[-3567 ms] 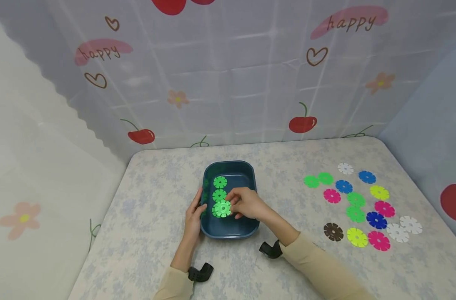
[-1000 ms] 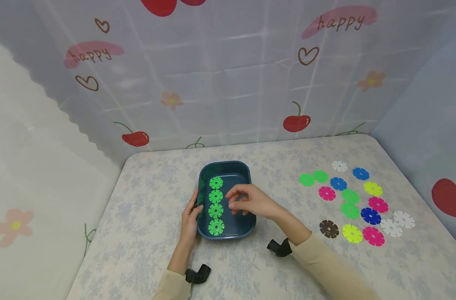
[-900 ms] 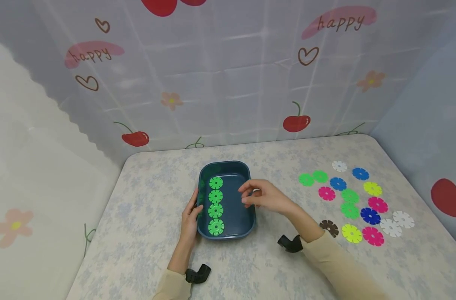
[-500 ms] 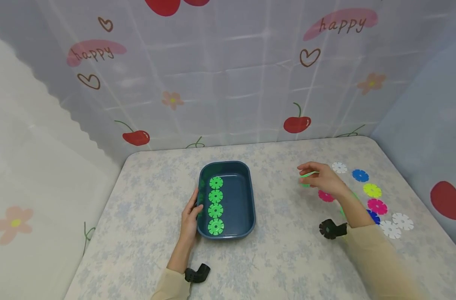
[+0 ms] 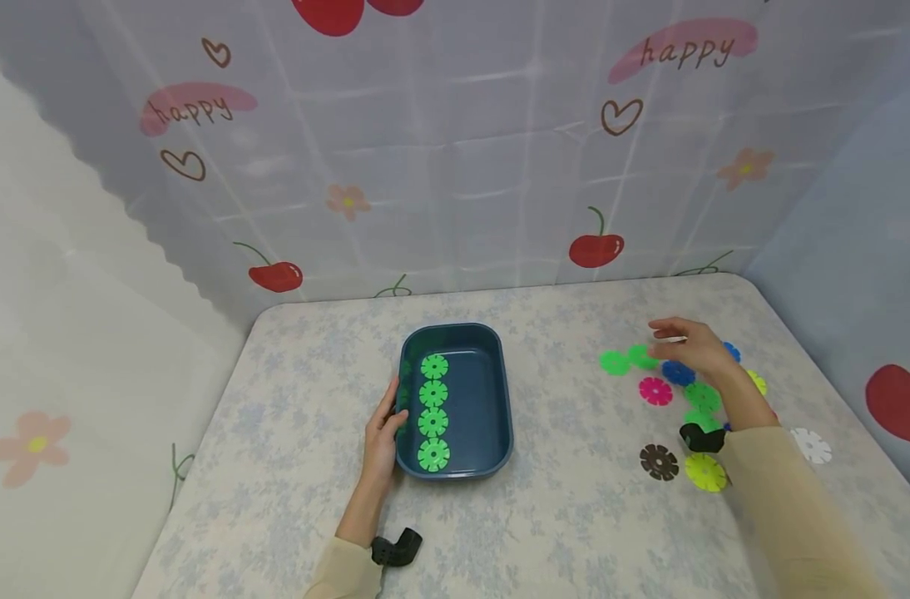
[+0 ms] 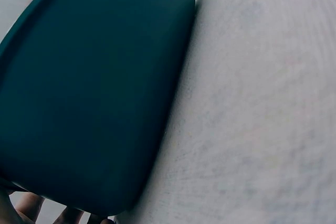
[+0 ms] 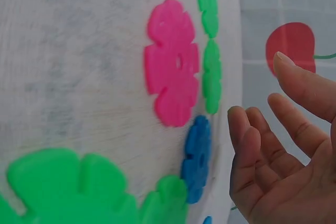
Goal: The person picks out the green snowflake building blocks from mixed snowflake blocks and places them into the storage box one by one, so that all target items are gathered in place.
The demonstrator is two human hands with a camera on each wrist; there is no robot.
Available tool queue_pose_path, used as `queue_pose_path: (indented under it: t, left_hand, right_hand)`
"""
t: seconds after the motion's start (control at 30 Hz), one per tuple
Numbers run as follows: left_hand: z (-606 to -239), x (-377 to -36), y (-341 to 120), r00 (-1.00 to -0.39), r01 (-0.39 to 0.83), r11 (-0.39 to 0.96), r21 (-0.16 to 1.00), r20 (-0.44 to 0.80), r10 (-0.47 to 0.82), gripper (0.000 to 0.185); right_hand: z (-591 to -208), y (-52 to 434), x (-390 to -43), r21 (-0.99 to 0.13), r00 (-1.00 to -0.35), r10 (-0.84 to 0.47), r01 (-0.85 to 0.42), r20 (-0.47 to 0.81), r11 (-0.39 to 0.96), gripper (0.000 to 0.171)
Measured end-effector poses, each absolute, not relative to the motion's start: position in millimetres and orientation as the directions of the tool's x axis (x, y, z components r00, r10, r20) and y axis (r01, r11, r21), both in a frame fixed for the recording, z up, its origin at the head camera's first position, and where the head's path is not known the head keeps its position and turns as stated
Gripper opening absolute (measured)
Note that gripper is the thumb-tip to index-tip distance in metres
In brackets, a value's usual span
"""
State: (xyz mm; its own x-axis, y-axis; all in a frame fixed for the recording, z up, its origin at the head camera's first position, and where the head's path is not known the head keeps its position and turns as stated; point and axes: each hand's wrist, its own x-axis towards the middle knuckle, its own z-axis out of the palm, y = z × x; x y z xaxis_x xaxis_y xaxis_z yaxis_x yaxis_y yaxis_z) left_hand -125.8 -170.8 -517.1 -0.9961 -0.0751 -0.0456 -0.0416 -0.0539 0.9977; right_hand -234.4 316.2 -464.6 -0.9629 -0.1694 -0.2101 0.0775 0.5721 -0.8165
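My left hand (image 5: pixel 380 445) grips the left side of a dark blue plastic tray (image 5: pixel 476 408), thumb over the rim and fingers along the outer wall. Inside the tray, a column of green notched plastic discs (image 5: pixel 433 422) runs along the left. Farther right, my right hand (image 5: pixel 690 348) hovers over scattered discs, thumb and fingers apart. A white disc (image 5: pixel 672 339) shows only as a sliver through the gap between its fingers. In the right wrist view the fingers (image 7: pixel 244 156) are bent with nothing between them, beside a pink disc (image 7: pixel 170 64) and a blue disc (image 7: pixel 196 159).
On the right of the table lie more notched discs: a brown one (image 5: pixel 660 462), a yellow one (image 5: pixel 705 472), a white one (image 5: pixel 810 446) and several green ones, some behind the right forearm. A patterned curtain (image 5: pixel 455 166) stands behind the table's far edge.
A fourth green disc now lies in the tray's column, let go by my right hand. That hand has since moved right, from above the tray to the scattered discs. My left hand stays on the tray.
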Motion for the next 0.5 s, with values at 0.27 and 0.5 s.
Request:
queue_pose_path:
  t: [0.27, 0.5]
  left_hand:
    - [-515.8, -125.7, -170.3, -0.996, -0.041, -0.06, 0.997, -0.046, -0.077, 0.055]
    - [-515.9, -125.9, -170.6, -0.995, -0.046, -0.067, 0.997, -0.051, -0.082, 0.056]
  right_hand:
    - [-478.9, 319.7, -240.5, -0.784, -0.957, -0.153, 0.102, -0.245, 0.612, 0.065]
    - [-488.1, 320.8, -244.1, -0.757, -0.956, -0.172, 0.073, -0.24, 0.649, 0.068]
